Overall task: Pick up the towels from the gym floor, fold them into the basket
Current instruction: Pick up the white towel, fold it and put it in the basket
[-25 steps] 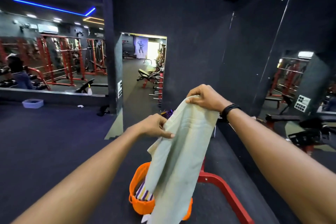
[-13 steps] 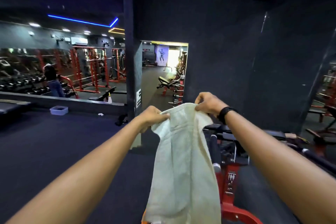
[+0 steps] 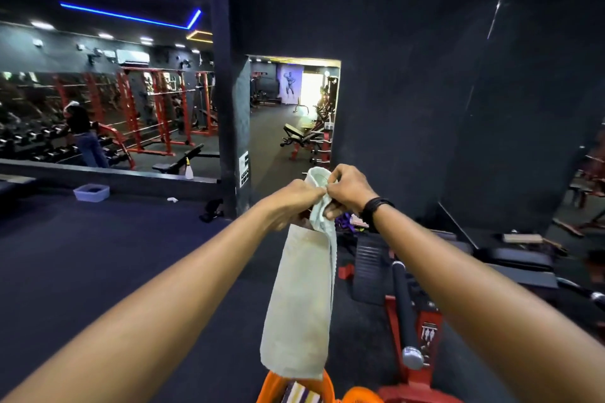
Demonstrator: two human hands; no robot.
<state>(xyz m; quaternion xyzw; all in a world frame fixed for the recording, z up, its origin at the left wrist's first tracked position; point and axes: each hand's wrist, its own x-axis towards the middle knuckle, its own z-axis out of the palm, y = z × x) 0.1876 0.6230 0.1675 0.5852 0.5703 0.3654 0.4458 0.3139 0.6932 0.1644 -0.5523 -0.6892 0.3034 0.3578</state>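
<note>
1. Dark gym flooring [image 3: 98, 271] fills the lower left of the frame, under black walls.
2. At the bottom edge, centre, we note an orange basket [image 3: 327, 386] with a striped towel [image 3: 299, 394] inside it.
3. Just above the basket hangs a pale towel [image 3: 299, 301], folded lengthwise into a narrow strip; its lower edge sits right at the basket's rim.
4. We find the left hand [image 3: 293, 201] and right hand [image 3: 348, 188] side by side at frame centre, both pinching the towel's top edge. A black band [image 3: 376, 209] circles the right wrist.
5. Lower right holds a red machine [image 3: 422, 337] with a black bar [image 3: 404, 311] and weight stack [image 3: 371, 267].
6. At middle left, a pale tub [image 3: 91, 192] rests on the floor below a wall mirror [image 3: 114, 114] showing red racks and a person.
7. Beyond the central doorway [image 3: 294, 114] we record a bench and bright light.
</note>
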